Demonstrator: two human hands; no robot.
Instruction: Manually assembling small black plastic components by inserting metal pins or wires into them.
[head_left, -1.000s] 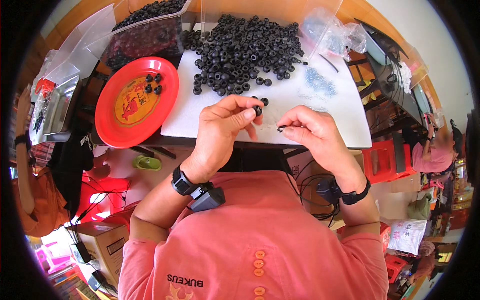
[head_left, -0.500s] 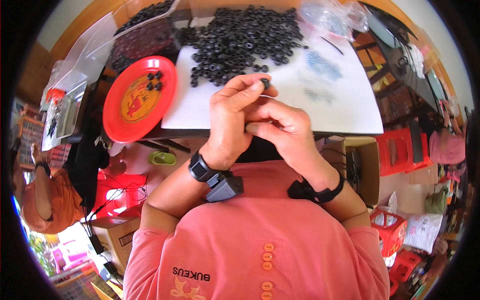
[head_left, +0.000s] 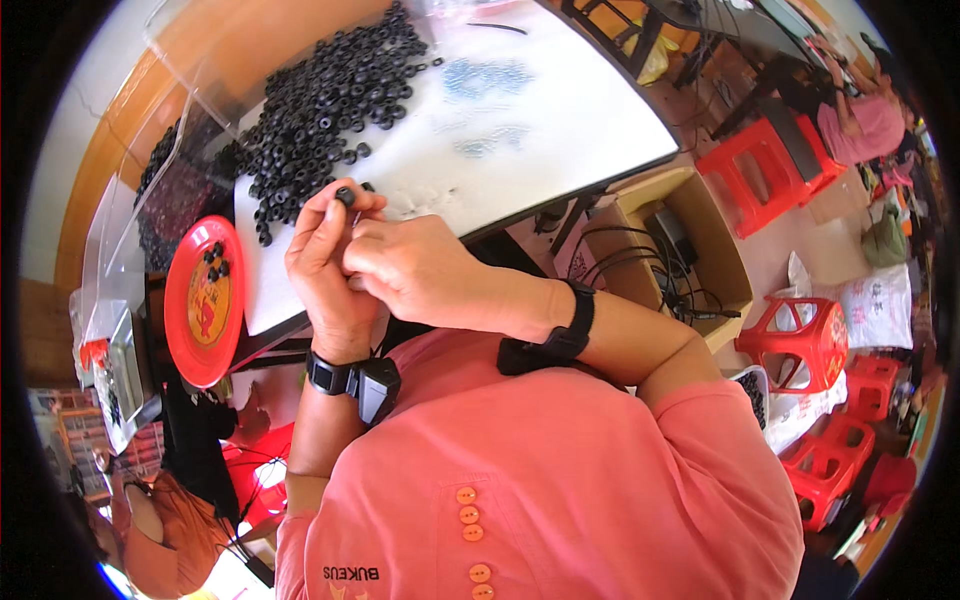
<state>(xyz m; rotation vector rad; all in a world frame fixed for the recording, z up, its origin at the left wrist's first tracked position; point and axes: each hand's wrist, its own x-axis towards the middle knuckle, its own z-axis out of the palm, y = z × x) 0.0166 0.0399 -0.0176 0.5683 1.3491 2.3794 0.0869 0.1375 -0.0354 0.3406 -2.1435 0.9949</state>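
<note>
While I pinch one small black ring (head_left: 345,194) between my left hand's (head_left: 325,262) fingertips, my right hand (head_left: 415,268) presses close against it, fingers curled; whether they grip anything I cannot tell. It sits above the white table's (head_left: 540,130) near edge. By my judgement little is finished: only a few rings (head_left: 214,260) lie on the red plate (head_left: 200,300) to my left, while a big heap of black rings (head_left: 320,100) waits on the table beyond.
</note>
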